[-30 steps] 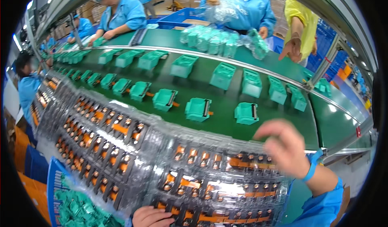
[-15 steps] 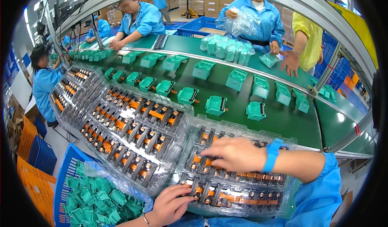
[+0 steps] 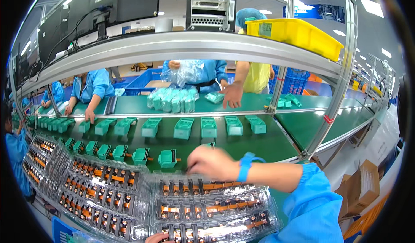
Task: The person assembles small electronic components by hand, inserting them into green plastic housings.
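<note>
Three rows of black-and-orange parts are held in the nearest clear tray, set before the green conveyor. Over its far edge the right hand is held, back upward, fingers curled down, its forearm stretched in from the right; it is blurred, and whether anything is gripped cannot be told. At the tray's near left corner only the fingers of the left hand are shown; their grip cannot be told. Beyond, green housings are lined up.
</note>
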Action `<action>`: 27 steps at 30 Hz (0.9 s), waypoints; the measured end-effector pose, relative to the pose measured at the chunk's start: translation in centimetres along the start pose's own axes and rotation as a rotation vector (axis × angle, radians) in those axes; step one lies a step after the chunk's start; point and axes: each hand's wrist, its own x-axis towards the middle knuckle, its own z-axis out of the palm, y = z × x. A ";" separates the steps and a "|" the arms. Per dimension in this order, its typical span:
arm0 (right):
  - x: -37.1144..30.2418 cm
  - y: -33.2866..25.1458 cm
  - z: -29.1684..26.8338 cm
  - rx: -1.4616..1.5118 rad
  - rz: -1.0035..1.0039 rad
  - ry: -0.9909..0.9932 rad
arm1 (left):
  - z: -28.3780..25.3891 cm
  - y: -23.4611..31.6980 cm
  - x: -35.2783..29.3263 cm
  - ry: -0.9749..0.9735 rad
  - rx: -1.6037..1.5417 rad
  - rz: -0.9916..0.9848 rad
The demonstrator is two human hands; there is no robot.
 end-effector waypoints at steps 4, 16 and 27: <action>-2.0 10.1 -10.3 0.046 0.615 0.547 | -0.5 0.8 0.4 -0.012 -0.007 0.025; 1.7 22.5 -17.8 -0.584 0.965 0.570 | -1.2 2.4 0.6 0.057 0.129 0.025; -2.6 -0.7 -22.2 -0.726 -0.351 1.001 | -0.5 1.4 2.0 0.084 0.122 0.088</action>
